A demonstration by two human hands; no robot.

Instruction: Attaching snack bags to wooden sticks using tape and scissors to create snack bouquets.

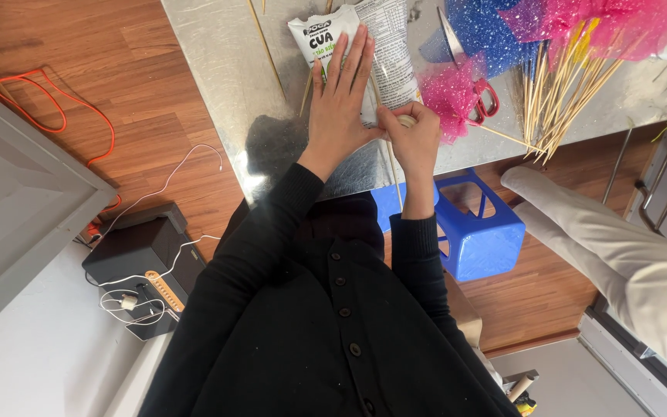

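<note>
Fingers (349, 58) of left hand (339, 104) spread flat, pressing down on a snack bag (390, 46) lying on the steel table (218, 62), near its front edge. Right hand (414, 139) just beside it, fingers curled together, pinching a tape roll (406, 120) w/ a thin skewer (392, 166) running down past the table edge; thumb side touches left hand. Both arms in black sleeves, elbows bent, reaching fwd from the body.

Same head view, rest of table: bundle of skewers (561, 93) fanned out at right, pink net (451, 93) & blue net (484, 31) beside the bag, red scissors (488, 100) partly under the pink. Loose skewers lie at table top, left of bag.

Below table: blue stool (480, 232) on wood floor (117, 69). Another person's pale sleeve (619, 262) at right. Black box (144, 255) w/ white wires at left, orange cable (48, 100) further back.
</note>
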